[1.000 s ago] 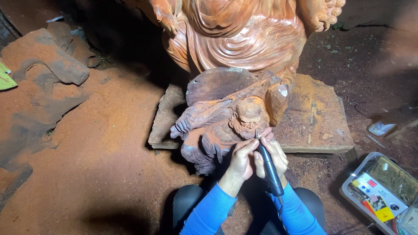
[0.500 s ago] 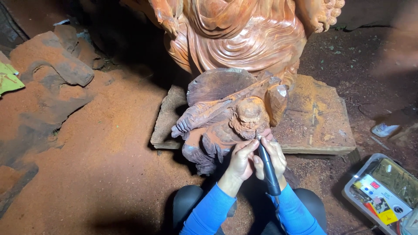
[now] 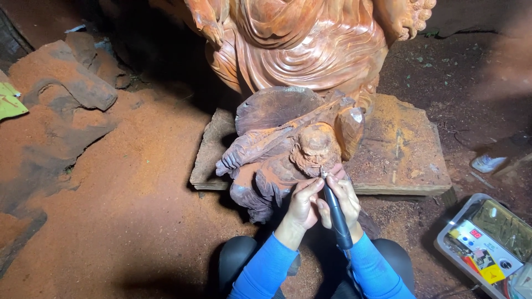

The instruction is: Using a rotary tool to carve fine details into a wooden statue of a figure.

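Right hand: my right hand (image 3: 344, 195) was wrapped around one dark pen-shaped rotary tool (image 3: 336, 213), fingers closed on its barrel.
Tool tip: it met the bearded face of the small wooden figure (image 3: 288, 149), just ahead of my knuckles.
Left hand: my left hand (image 3: 303, 202) was curled narrow, fingertips resting against the tool's front end and touching the right hand.
Figure: one, lying on one flat wooden slab (image 3: 399, 149) directly ahead of both hands.
Large carving: one large robed statue (image 3: 310, 44), beyond the figure.
Control box: one, in a tray (image 3: 487, 243) to the right of my right hand.
Sleeves: two, blue.
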